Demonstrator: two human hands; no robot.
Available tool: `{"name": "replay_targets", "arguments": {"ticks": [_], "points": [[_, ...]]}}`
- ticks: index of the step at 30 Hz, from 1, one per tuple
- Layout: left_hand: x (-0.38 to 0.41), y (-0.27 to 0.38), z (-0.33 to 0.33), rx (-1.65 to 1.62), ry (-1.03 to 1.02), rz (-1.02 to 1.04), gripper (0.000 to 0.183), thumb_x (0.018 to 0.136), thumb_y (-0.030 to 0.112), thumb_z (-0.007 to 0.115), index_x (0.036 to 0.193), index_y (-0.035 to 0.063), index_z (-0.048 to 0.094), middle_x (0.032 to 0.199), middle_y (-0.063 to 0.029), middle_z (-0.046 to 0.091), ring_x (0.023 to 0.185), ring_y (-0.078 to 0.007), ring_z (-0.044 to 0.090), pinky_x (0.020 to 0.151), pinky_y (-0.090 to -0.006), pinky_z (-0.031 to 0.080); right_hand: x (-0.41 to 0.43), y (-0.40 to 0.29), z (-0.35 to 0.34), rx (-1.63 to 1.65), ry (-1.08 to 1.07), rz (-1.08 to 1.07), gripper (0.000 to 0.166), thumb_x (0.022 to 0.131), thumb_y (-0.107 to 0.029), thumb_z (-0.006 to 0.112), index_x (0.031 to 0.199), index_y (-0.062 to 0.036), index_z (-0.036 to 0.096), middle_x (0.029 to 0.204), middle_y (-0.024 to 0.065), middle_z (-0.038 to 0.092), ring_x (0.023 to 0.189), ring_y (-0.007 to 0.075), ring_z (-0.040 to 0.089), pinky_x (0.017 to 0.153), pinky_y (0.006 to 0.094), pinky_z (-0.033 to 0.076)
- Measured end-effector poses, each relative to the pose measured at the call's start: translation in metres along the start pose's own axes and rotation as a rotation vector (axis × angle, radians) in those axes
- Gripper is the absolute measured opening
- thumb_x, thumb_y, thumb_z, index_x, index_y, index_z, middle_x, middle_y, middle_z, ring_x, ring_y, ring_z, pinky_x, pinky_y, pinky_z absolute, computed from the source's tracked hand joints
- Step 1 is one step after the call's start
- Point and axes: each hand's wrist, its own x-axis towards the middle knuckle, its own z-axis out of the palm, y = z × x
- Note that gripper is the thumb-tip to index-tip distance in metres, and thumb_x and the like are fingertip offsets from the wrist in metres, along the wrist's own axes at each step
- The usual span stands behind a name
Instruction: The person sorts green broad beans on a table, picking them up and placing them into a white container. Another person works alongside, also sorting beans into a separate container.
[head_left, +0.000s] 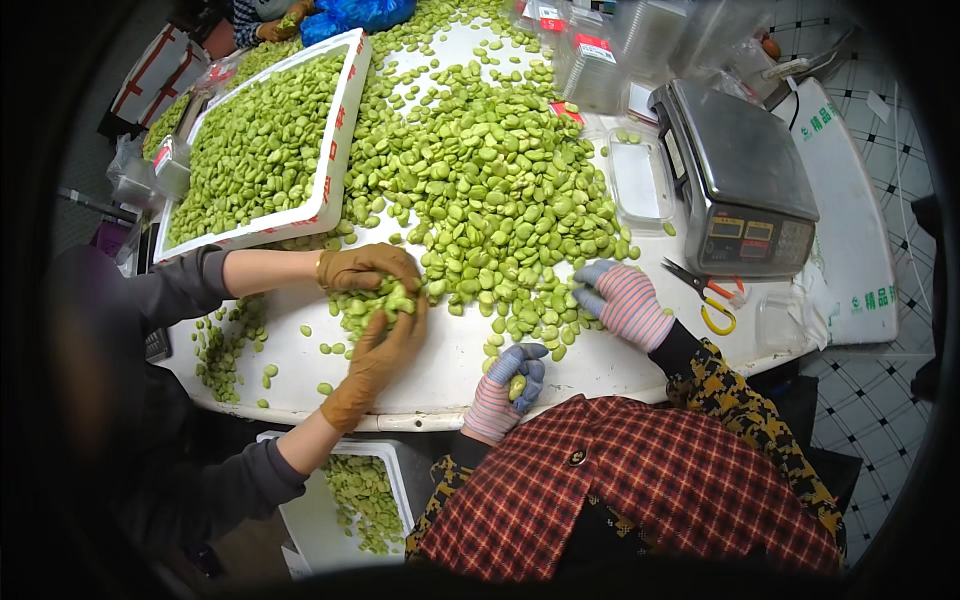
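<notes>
A large heap of shelled green broad beans (510, 172) covers the middle of the white table (450, 352). My left hand (508, 391), in a striped knit glove with grey-blue fingers, is near the table's front edge. Its fingers curl around a pale broad bean (517, 387). My right hand (624, 300), gloved the same way, rests at the heap's lower right edge. Its fingertips are apart and touch or nearly touch loose beans; I see nothing held there. A few single beans (491, 349) lie between my hands and along the heap's front.
At left, a co-worker's brown-gloved hands (375, 322) gather beans beside a full foam box (330, 180). To the right are a weighing scale (742, 187), scissors (705, 292), a clear plastic tray (641, 180) and stacked containers (589, 75). Another foam box (397, 480) stands below the table edge.
</notes>
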Motion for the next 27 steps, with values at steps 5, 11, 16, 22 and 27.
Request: {"name": "replay_targets", "arguments": {"ticks": [5, 11, 16, 22, 27], "points": [[0.002, 0.002, 0.008, -0.044, 0.068, -0.017, 0.035, 0.094, 0.030, 0.048, 0.107, -0.0017, 0.054, 0.071, -0.0086, 0.057, 0.045, -0.0108, 0.044, 0.037, -0.0202, 0.031, 0.012, 0.019, 0.005, -0.187, -0.105, 0.004, 0.023, 0.082, -0.028, 0.060, 0.091, -0.0068, 0.062, 0.081, 0.0122, 0.060, 0.080, 0.0299, 0.059, 0.069, 0.0420, 0.047], [-0.001, 0.004, 0.017, -0.072, 0.080, -0.029, 0.036, 0.094, 0.030, 0.049, 0.111, -0.0012, 0.053, 0.079, -0.0092, 0.058, 0.049, -0.0130, 0.049, 0.039, -0.0209, 0.035, -0.008, -0.020, -0.021, 0.165, -0.181, 0.023, 0.025, 0.079, -0.026, 0.066, 0.092, -0.0044, 0.062, 0.081, 0.0116, 0.062, 0.076, 0.0273, 0.061, 0.068, 0.0350, 0.049], [-0.005, 0.008, 0.011, 0.052, -0.093, -0.045, 0.037, 0.092, 0.033, 0.051, 0.105, -0.0012, 0.056, 0.075, -0.0111, 0.058, 0.045, -0.0135, 0.047, 0.036, -0.0210, 0.033, -0.004, -0.025, -0.018, 0.209, -0.079, -0.210, 0.024, 0.083, -0.028, 0.063, 0.094, -0.0069, 0.064, 0.081, 0.0123, 0.063, 0.079, 0.0286, 0.061, 0.069, 0.0379, 0.049], [-0.004, 0.003, 0.004, 0.043, -0.079, -0.009, 0.034, 0.090, 0.033, 0.052, 0.097, 0.0002, 0.057, 0.068, -0.0103, 0.056, 0.042, -0.0115, 0.043, 0.035, -0.0209, 0.030, 0.041, 0.005, 0.021, -0.278, -0.132, -0.043, 0.020, 0.082, -0.025, 0.060, 0.084, -0.0049, 0.061, 0.075, 0.0121, 0.061, 0.072, 0.0325, 0.060, 0.063, 0.0423, 0.047], [-0.003, 0.006, 0.005, 0.032, -0.158, -0.015, 0.031, 0.091, 0.034, 0.053, 0.100, 0.0054, 0.059, 0.076, -0.0021, 0.056, 0.050, -0.0068, 0.046, 0.039, -0.0179, 0.030, 0.053, -0.003, 0.017, -0.310, -0.186, -0.096, 0.021, 0.081, -0.025, 0.061, 0.077, -0.0049, 0.060, 0.070, 0.0133, 0.060, 0.069, 0.0329, 0.060, 0.061, 0.0433, 0.047]]}}
